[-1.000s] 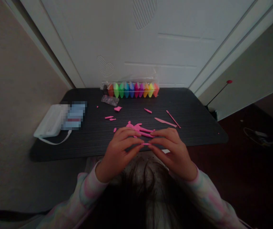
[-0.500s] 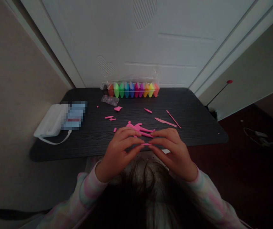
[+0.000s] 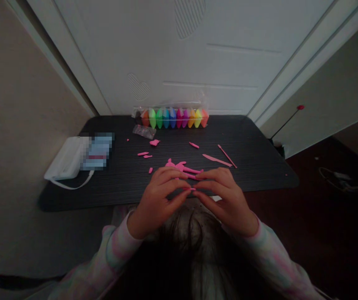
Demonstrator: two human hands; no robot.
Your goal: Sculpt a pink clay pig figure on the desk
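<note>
Between the fingertips of my left hand (image 3: 161,198) and my right hand (image 3: 227,198) is a small thin piece of pink clay (image 3: 192,189), pinched from both sides above the table's near edge. Just beyond my fingers lies a flat pink clay figure (image 3: 180,166) with a rounded head and long limbs; my hands partly hide it. Around it rest a short pink clay piece (image 3: 150,170), a pink clay roll (image 3: 143,154), a small pointed piece (image 3: 148,156), a lump of pink clay (image 3: 154,143) and another small roll (image 3: 194,145).
A pink plastic knife (image 3: 217,160) and a thin pink stick tool (image 3: 227,156) lie on the dark table (image 3: 119,183) at right. Colourful clay packs (image 3: 173,118) line the back by the white door. A white device with a cable (image 3: 68,158) sits at left.
My fingertips have come slightly closer together on the thin pink clay piece, so less of it shows. The things on the table have stayed in place.
</note>
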